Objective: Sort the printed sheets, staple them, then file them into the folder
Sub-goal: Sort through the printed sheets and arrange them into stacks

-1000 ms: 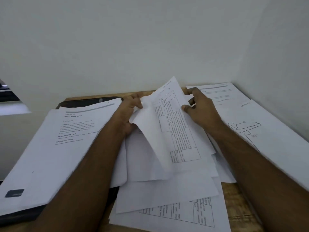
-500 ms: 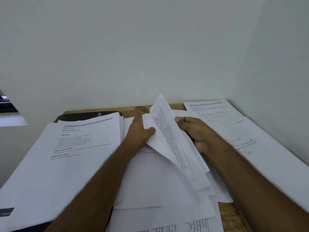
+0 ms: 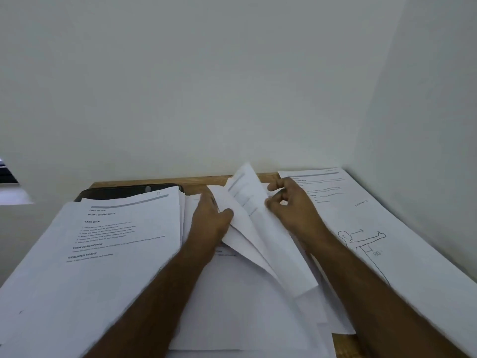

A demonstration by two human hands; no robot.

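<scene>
Head view: a person sorted printed sheets at a wooden desk [image 3: 268, 176] set into a white corner. Nearest the camera, loose pages [image 3: 245, 301] lay overlapped between both forearms. Just beyond, the left hand [image 3: 209, 220] pinched a lifted sheet [image 3: 254, 223] between thumb and fingers, while the right hand [image 3: 291, 208] held the raised leaves by their right edge, fingers curled. The lifted pages stood tilted, their long axis running away from the person. A thick stack [image 3: 103, 249] lay just left of the left hand, partly covering a dark folder [image 3: 124, 191] at the desk's far left. That placed the folder nearer the left hand.
</scene>
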